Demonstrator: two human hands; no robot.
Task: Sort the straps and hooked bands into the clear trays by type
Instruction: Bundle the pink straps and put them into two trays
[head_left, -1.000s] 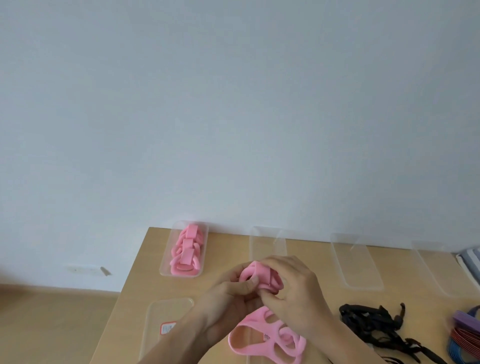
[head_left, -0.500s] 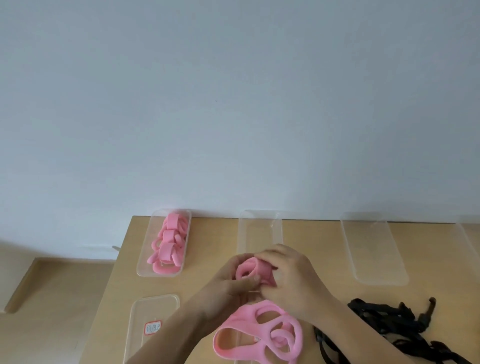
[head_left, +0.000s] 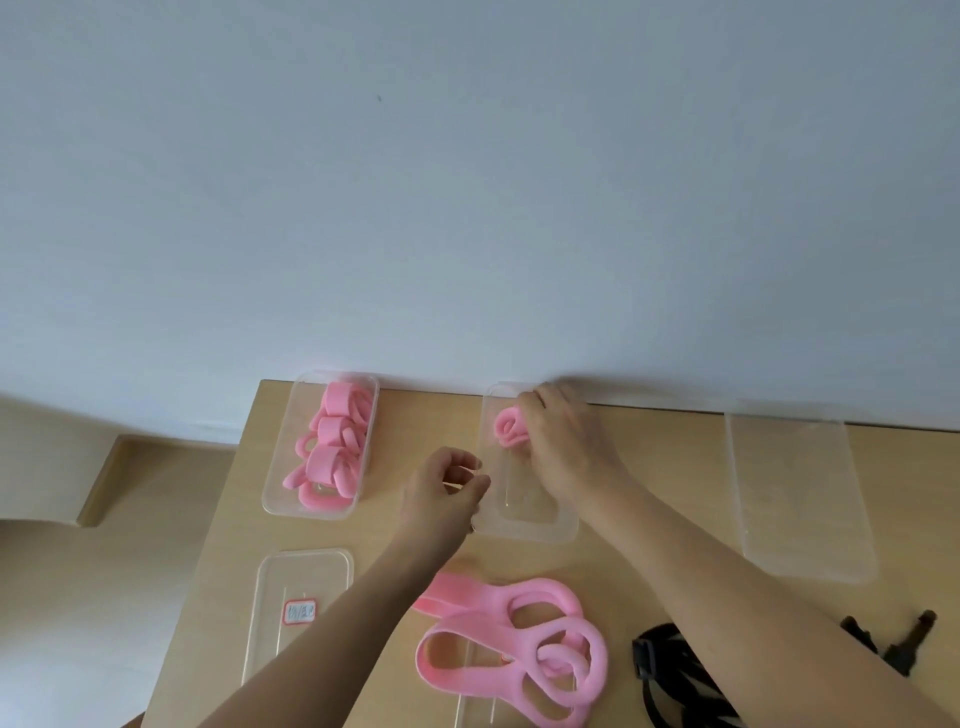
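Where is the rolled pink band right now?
Head view: the rolled pink band is at the far end of the middle clear tray, held by the right hand.

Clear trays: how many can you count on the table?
4: back-left tray holding pink bands; middle tray under the right hand; back-right tray; labelled front-left tray. A fifth may lie beneath the loose bands.

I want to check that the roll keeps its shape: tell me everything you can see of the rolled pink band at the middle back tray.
The rolled pink band looks like a soft, matte, stretchy strap wound into a compact coil, with its spiral end showing. It sits at the far end of a clear tray, near the wall. The right hand grips it from the right, hiding that side. Whether it rests on the tray floor cannot be told.
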